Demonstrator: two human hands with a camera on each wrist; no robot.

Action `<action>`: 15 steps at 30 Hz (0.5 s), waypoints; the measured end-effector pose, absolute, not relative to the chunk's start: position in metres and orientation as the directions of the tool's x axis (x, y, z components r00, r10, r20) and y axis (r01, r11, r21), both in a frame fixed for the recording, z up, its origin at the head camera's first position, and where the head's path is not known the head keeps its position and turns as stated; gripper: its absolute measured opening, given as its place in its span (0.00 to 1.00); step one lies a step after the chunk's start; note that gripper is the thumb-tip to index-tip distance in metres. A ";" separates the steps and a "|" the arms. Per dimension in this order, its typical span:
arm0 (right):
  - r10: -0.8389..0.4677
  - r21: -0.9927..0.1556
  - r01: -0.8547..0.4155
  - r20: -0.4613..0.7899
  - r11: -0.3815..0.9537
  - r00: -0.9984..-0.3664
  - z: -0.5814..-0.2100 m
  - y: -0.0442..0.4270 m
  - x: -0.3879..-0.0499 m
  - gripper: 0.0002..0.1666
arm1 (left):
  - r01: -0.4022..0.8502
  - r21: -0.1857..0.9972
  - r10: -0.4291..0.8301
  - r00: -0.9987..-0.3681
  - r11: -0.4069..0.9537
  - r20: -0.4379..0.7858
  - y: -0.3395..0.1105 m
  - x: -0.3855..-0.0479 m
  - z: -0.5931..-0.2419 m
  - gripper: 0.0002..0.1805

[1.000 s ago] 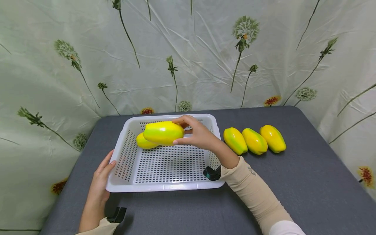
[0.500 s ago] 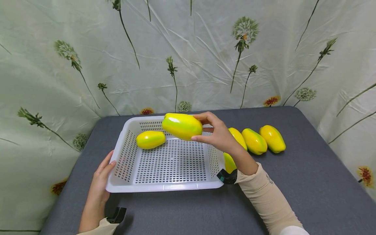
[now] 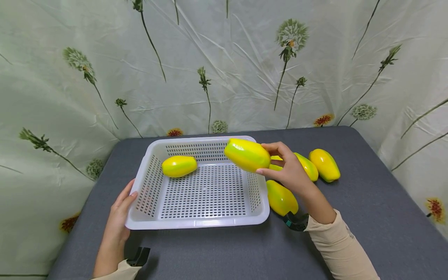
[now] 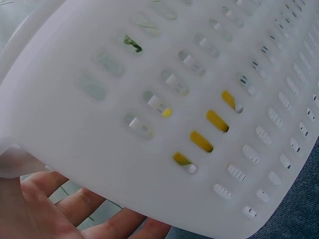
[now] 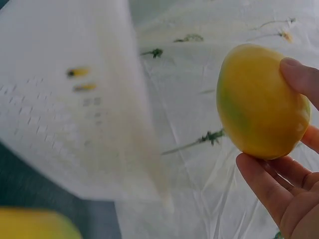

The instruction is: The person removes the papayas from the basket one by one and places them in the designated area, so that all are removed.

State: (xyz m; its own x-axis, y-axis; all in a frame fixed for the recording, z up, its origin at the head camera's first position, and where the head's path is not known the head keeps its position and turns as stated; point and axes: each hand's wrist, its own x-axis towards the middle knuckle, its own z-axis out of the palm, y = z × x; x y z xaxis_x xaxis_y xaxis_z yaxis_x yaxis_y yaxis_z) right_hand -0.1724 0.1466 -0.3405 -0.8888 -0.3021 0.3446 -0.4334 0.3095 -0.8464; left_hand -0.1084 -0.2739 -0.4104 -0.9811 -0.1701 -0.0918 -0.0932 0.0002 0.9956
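A white perforated plastic basket (image 3: 196, 223) stands on the table, a yellow-green papaya (image 3: 179, 166) lying in its back left part. My left hand (image 3: 119, 214) grips the basket's left rim, thumb on top; in the left wrist view its fingers (image 4: 82, 204) lie beside the basket wall (image 4: 75, 149). Above the basket's right rim, my right hand (image 3: 292, 171) holds another papaya (image 3: 246, 154) by its right end. The right wrist view shows this papaya (image 5: 261, 102) between thumb and fingertips. The basket's inside right wall is partly hidden behind it.
Right of the basket, one papaya (image 3: 281, 197) lies close to its wall. Farther back are a papaya at the right (image 3: 325, 165), another (image 3: 308, 166) partly covered by my hand, and one mostly hidden behind my fingers. A flower-print cloth (image 3: 245, 70) hangs behind the grey table (image 3: 210, 252).
My right hand has moved right with the papaya, from over the basket's middle to its right rim. The papaya beside the basket has come into view. My left hand stays on the rim.
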 end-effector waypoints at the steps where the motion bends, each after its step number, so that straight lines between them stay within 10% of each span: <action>1: -0.297 -0.847 -0.429 0.341 0.315 -0.892 -0.339 0.149 -0.170 0.34 | -0.092 0.996 -0.168 -0.982 -0.004 -0.091 -0.274 -0.108 -0.410 0.28; 15: -0.197 -0.838 -0.377 0.324 0.395 -0.925 -0.370 0.196 -0.151 0.34 | -0.094 0.996 -0.167 -0.982 -0.002 -0.093 -0.274 -0.108 -0.410 0.28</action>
State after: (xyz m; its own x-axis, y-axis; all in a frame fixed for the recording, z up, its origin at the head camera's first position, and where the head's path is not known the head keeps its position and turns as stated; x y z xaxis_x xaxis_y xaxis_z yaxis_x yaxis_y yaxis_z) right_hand -0.1510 0.1956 -0.3703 -0.9254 -0.1966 0.3239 -0.3771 0.3949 -0.8378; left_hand -0.1080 -0.2743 -0.4103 -0.9815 -0.1674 -0.0927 -0.0937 -0.0022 0.9956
